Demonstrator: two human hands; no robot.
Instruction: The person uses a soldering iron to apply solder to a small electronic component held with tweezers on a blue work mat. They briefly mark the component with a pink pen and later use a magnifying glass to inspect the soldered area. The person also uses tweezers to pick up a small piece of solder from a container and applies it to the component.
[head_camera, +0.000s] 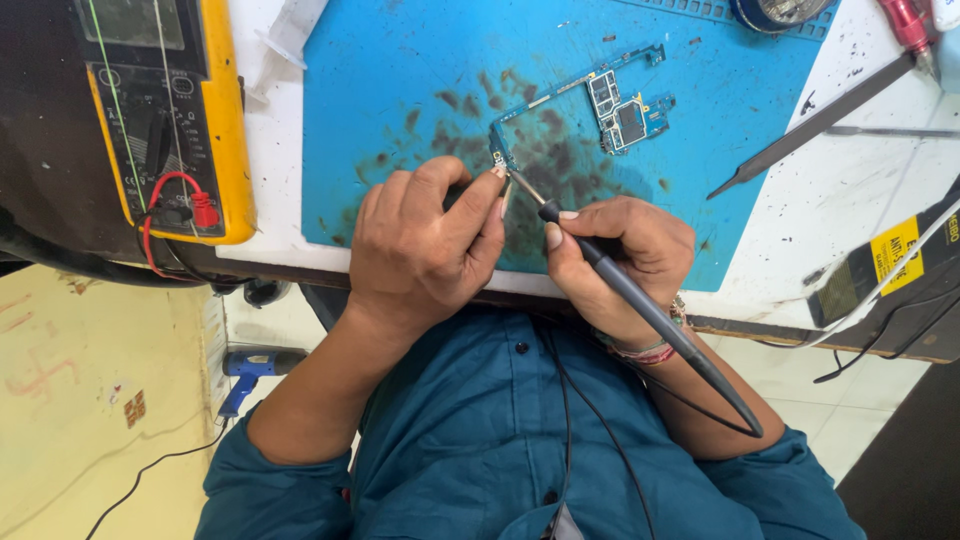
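Two hands probe a phone circuit board (600, 105) on the blue mat (400, 80).
Left: yellow multimeter (170, 110). Left hand (425, 245) curls tight round a dark probe, mostly hidden, at the board's near-left corner. Right hand (625, 255) pinches a grey probe (640, 305) pen-style, tip there too. Far right: metal spudger (815, 125).

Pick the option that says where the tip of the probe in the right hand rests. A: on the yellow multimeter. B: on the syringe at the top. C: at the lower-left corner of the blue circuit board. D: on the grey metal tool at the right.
C: the right hand holds the black probe with its tip at the circuit board corner, beside the left hand.
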